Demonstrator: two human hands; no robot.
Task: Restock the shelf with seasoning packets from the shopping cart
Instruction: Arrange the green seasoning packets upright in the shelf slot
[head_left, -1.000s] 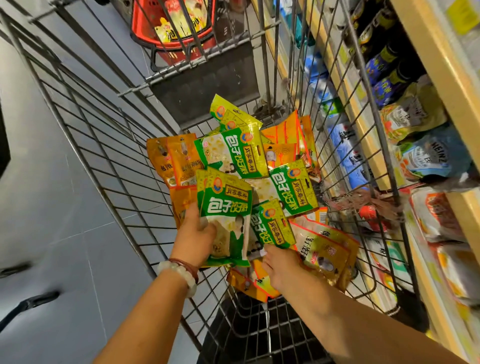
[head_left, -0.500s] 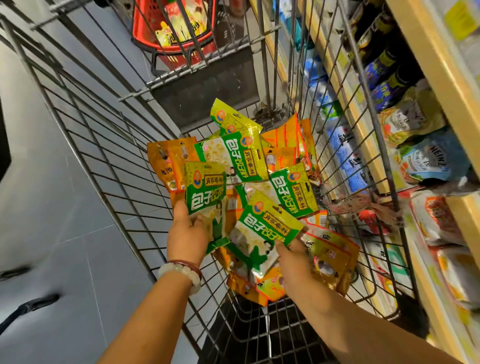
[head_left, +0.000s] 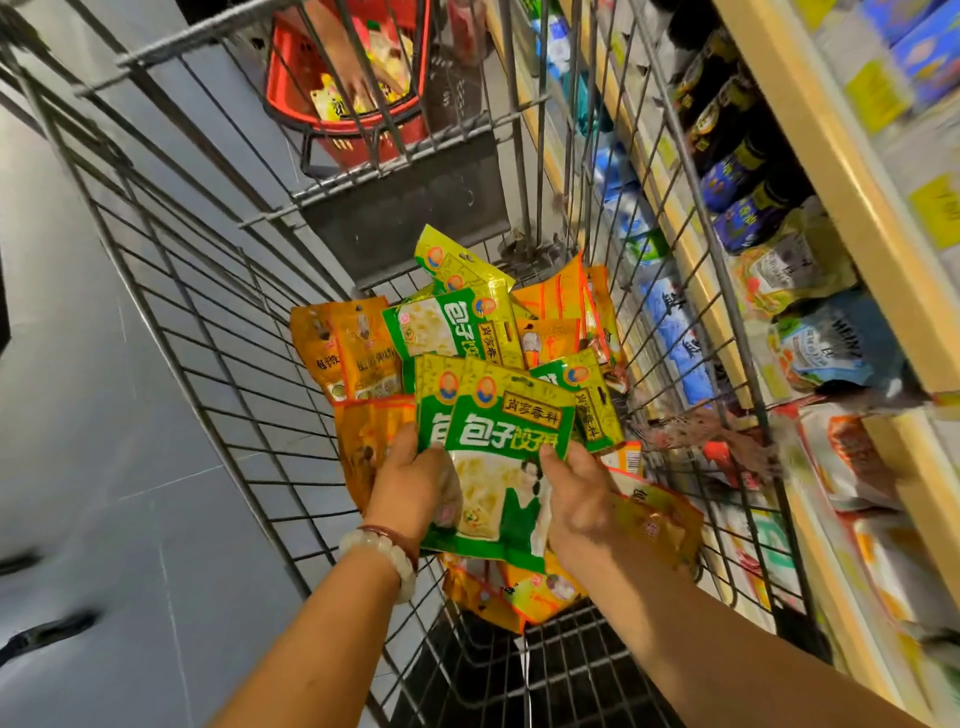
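**Packets in the cart, shelf to the right**

We see 2 overlapped packets (head_left: 506, 441) between the left hand (head_left: 410, 480) and right hand (head_left: 582, 499), above the pile (head_left: 467, 332) in the cart (head_left: 208, 291). The shelf (head_left: 810, 130) runs along the cart's right; a basket (head_left: 348, 93) sits beyond.

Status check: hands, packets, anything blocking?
Left hand and right hand both grip stacked green packets above cart. More packets loose below. Nothing blocking.

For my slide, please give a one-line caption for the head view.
Both hands, left and right, hold stacked green seasoning packets above the wire shopping cart, beside the shelf.
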